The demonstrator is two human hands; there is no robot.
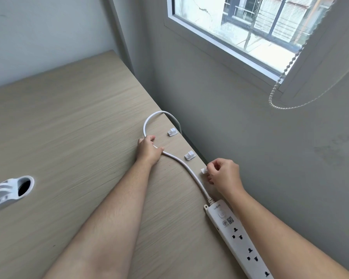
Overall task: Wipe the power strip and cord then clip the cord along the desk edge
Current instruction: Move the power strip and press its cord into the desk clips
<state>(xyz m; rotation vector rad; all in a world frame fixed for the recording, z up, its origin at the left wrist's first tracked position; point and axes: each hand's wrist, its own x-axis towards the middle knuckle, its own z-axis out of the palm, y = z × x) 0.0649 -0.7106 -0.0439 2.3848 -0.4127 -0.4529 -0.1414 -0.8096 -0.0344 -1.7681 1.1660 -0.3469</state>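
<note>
A white power strip [238,238] lies along the right edge of the wooden desk [69,127]. Its white cord [189,170] runs up the desk, loops at the far end and drops over the edge. My left hand [148,151] is closed around the cord on the desk top. Two white cable clips sit near the desk edge, the far clip [172,132] and the middle clip [190,155]. My right hand [224,174] pinches a third white clip [204,170] at the desk edge, just above the strip.
A grey wall runs close along the desk's right edge, with a window [250,27] above. A beaded blind chain [278,87] hangs by the window. A white grommet with a dark cable hole [23,187] sits at the desk's left side.
</note>
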